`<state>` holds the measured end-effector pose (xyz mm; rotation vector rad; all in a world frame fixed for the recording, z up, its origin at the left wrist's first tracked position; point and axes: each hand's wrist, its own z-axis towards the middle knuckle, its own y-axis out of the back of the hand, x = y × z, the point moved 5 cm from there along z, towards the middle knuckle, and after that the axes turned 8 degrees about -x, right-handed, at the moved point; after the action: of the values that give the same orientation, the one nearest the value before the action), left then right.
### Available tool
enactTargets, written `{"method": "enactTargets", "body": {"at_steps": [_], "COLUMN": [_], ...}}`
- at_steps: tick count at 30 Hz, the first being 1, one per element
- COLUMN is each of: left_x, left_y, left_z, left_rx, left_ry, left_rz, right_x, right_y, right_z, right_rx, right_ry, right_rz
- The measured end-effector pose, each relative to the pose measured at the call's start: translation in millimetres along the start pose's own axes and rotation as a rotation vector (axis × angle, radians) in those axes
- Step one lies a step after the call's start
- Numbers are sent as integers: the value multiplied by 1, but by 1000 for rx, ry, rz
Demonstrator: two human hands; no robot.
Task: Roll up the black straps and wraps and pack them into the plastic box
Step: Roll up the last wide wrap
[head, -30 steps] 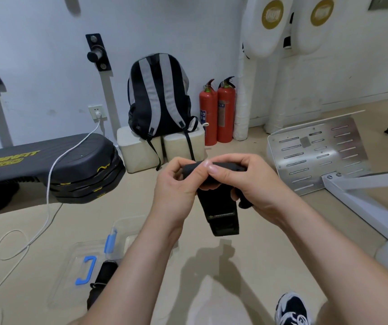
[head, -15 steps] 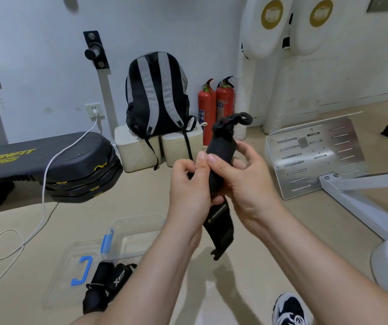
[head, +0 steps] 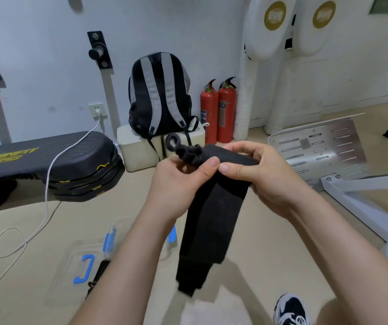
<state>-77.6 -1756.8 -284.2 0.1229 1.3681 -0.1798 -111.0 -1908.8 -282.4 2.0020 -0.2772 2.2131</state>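
I hold a black wrap (head: 211,219) in the air at chest height, its long flat tail hanging down toward the floor. My left hand (head: 178,181) pinches the top end, where a bunched loop sticks out to the left. My right hand (head: 261,174) grips the folded top edge from the right, thumb on the front. Both thumbs nearly meet. Below on the floor lies a clear plastic box (head: 115,233) with blue latches, partly hidden by my left forearm. More black straps (head: 99,270) lie beside it.
A clear lid with a blue handle (head: 83,269) lies left of the box. A white cable (head: 47,195) trails over the floor. A black bench (head: 47,158), a backpack (head: 160,95), two fire extinguishers (head: 218,111), a metal footplate (head: 322,151) and my shoe (head: 290,309) surround me.
The wrap's top end, upright half a second ago, now lies across sideways with the loop pointing left. Both hands shifted along the top edge and the tail hangs longer.
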Motion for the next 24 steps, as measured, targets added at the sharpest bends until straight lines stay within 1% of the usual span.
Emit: {"method": "enactTargets", "body": {"at_steps": [3, 4, 6, 8, 11, 13, 16, 18, 20, 22, 23, 24], "left_x": [6, 9, 12, 8, 0, -4, -2, 3, 10, 16, 14, 8], "left_y": [-4, -3, -1, 0, 11, 19, 32, 38, 40, 45, 49, 52], "left_z": [-2, -2, 0, 1, 4, 6, 14, 19, 22, 23, 23, 23], "left_rx": [-86, -113, -127, -94, -130, -146, -225, -227, -143, -103, -141, -198], "left_ry": [43, 53, 51, 30, 4, 9, 68, 129, 223, 263, 213, 121], "left_rz": [-80, -83, -32, 4, -32, -67, -133, -143, -106, -17, 54, 121], "right_x": [-6, -6, -5, -3, 4, 7, 8, 7, 4, 3, 3, 4], "right_y": [2, 2, 3, 4, 9, 13, 19, 17, 16, 15, 15, 16], "right_z": [1, 0, 0, 1, 0, -1, -2, -2, -2, -4, -4, -4], "right_rx": [-93, -109, -110, -104, -117, -112, -107, -80, -54, -29, -20, -14], "right_ry": [2, 12, 47, 99, 189, 219, 223, 219, 213, 217, 227, 240], "right_rz": [148, 164, 122, 24, -119, -148, -140, -122, -138, -194, -225, -255]}}
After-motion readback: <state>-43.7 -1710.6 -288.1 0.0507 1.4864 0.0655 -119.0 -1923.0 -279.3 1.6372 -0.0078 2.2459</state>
